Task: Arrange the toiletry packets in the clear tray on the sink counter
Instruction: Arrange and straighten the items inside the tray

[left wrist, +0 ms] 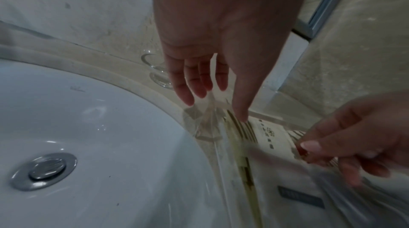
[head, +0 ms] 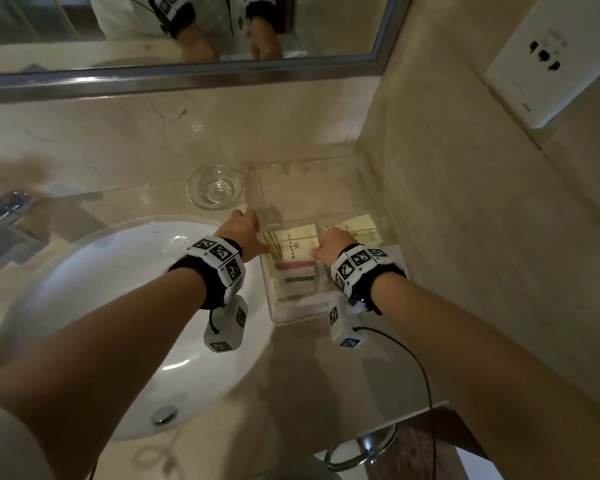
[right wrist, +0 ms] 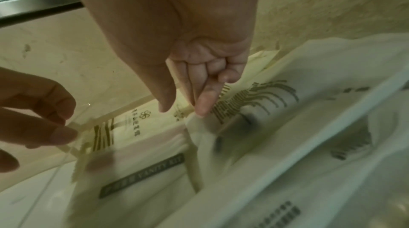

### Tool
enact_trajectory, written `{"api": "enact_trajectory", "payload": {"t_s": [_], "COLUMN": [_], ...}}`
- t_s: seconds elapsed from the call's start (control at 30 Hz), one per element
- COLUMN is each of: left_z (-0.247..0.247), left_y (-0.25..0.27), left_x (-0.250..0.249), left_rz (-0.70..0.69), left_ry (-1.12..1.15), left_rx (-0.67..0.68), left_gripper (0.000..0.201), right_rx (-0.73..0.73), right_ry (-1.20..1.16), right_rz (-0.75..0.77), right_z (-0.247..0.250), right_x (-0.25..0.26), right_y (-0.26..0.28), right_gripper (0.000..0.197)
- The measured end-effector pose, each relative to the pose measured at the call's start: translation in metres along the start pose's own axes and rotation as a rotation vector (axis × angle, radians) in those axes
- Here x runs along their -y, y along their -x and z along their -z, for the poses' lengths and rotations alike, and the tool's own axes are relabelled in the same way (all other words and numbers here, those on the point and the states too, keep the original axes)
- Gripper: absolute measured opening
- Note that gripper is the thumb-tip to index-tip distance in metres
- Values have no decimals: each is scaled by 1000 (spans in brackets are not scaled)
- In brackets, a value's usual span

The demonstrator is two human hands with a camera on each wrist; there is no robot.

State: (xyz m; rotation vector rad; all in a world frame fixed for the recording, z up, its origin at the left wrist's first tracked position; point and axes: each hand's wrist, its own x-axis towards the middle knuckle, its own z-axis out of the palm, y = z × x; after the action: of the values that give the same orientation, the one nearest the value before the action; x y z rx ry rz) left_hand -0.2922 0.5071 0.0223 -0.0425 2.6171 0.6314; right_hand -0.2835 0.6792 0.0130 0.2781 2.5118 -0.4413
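Observation:
A clear tray (head: 291, 188) stands on the counter to the right of the sink, its near half filled with packets. A cream packet (head: 291, 242) with gold stripes lies across it, and a second cream packet (head: 361, 225) lies to its right. A white vanity kit packet (right wrist: 141, 175) sits nearer me. My left hand (left wrist: 214, 105) straddles the tray's left wall (left wrist: 219, 153), fingers straight, thumb tip on the packet's striped end. My right hand (right wrist: 183, 109) has thumb and index finger at the cream packet's (right wrist: 141, 121) right end, pinching its edge, other fingers curled.
A small glass dish (head: 215, 190) stands just left of the tray's far end. The white sink basin (head: 101, 306) lies to the left, with the faucet (head: 7, 216) beyond. The side wall (head: 465, 237) runs close along the tray's right. A white sheet (head: 392, 251) lies beside the tray.

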Motion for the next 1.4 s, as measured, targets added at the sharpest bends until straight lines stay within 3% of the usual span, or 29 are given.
{"api": "enact_trajectory", "payload": {"t_s": [0.23, 0.33, 0.4, 0.53, 0.7, 0.8, 0.9, 1.1, 1.27, 1.4], "left_z": [-13, -15, -14, -9, 2, -2, -12, -32, -39, -45], "left_y": [-5, -9, -11, -13, -13, -12, -10, -10, -12, -9], "left_x": [5, 8, 9, 3, -21, -40, -59, -79, -89, -99], "left_rz": [-2, 3, 6, -54, -158, -228, -188, -131, -108, -101], "left_ry": [14, 1, -24, -69, 15, 172, 376, 130, 141, 184], "left_rx": [-3, -14, -19, -42, -88, -3, 201, 354, 398, 398], "left_gripper": [76, 77, 76, 63, 28, 17, 18, 27, 28, 33], "right_rx": [40, 44, 59, -43, -202, -254, -230, -84, -125, -83], "right_ry": [-70, -74, -78, -70, -63, -85, -50, 9, -28, -33], "right_rz": [-50, -100, -69, -28, 3, -67, -108, -104, -90, -84], "right_z": [-1, -6, -5, -2, 16, 29, 37, 25, 22, 26], "right_x": [5, 2, 4, 0, -16, -33, -50, -68, -73, -73], "right_y": [-1, -6, -3, 3, 8, 5, 1, -6, -10, -11], "right_gripper": [47, 37, 19, 30, 26, 26, 23, 29, 19, 28]}}
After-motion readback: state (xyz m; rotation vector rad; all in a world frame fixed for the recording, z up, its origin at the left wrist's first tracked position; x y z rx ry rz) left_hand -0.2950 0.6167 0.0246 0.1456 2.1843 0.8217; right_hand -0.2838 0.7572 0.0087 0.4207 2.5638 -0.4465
